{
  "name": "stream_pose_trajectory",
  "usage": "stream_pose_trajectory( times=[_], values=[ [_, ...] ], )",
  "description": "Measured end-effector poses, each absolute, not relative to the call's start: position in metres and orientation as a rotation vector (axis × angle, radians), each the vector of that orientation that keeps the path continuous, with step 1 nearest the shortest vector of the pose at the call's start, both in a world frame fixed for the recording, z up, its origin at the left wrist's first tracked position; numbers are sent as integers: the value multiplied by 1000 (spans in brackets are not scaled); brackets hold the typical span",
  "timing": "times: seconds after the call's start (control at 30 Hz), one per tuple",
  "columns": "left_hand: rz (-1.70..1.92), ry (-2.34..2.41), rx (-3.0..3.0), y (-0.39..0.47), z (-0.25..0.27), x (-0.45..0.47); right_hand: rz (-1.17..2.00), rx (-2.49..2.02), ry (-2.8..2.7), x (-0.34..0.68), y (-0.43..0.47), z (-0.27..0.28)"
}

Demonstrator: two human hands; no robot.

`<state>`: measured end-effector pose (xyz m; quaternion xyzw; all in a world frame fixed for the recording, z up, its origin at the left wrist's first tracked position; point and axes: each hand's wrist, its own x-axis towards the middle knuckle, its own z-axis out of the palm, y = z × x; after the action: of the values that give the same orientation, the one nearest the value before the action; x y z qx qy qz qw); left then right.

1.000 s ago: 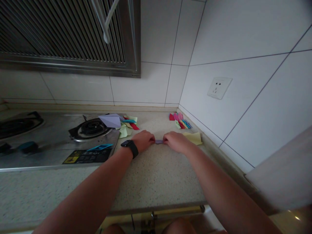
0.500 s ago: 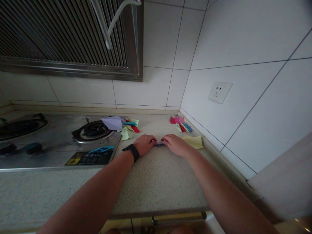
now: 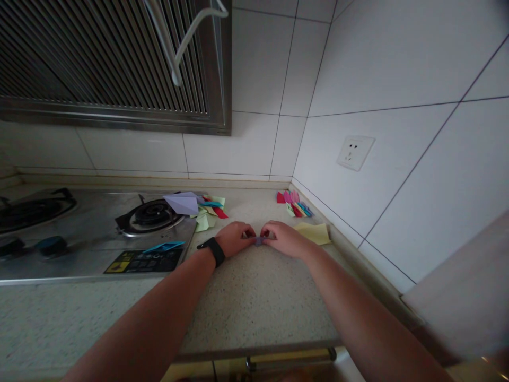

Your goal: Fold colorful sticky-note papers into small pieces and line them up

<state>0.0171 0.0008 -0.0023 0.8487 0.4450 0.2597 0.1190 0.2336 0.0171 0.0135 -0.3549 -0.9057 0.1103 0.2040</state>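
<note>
A small folded purple paper (image 3: 259, 241) lies on the speckled countertop (image 3: 254, 297), pinched between my two hands. My left hand (image 3: 234, 237), with a black watch on its wrist, grips the paper's left end with its fingertips. From the other side, my right hand (image 3: 284, 238) holds the right end. The two sets of fingertips nearly touch, and most of the paper is hidden under them.
A gas stove (image 3: 79, 233) fills the left, with a large purple folded paper (image 3: 183, 202) and a blue one (image 3: 165, 246) on it. Coloured paper pieces (image 3: 209, 209) lie beside it, more folded pieces (image 3: 296, 204) in the corner, and a yellow note pad (image 3: 314, 232) by the wall.
My hands have drawn closer together over the purple paper, so less of it shows between the fingertips. The view has tilted slightly.
</note>
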Motion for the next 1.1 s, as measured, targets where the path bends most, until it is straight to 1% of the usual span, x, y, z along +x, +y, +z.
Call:
stream_pose_trajectory(
  times=[0.3,0.47,0.63,0.9,1.1],
  values=[
    [950,1255,2378,-7,6,21,356,-877,-2372,231,10,22],
    [970,1260,2472,-7,8,21,330,-805,-2352,230,7,26],
    [1015,1281,2589,-7,10,18,343,-841,-2359,233,6,28],
    [957,1207,2718,-6,13,15,223,-833,-2416,235,7,30],
    [895,1228,2702,-8,14,16,204,-841,-2467,235,9,29]
  ],
)
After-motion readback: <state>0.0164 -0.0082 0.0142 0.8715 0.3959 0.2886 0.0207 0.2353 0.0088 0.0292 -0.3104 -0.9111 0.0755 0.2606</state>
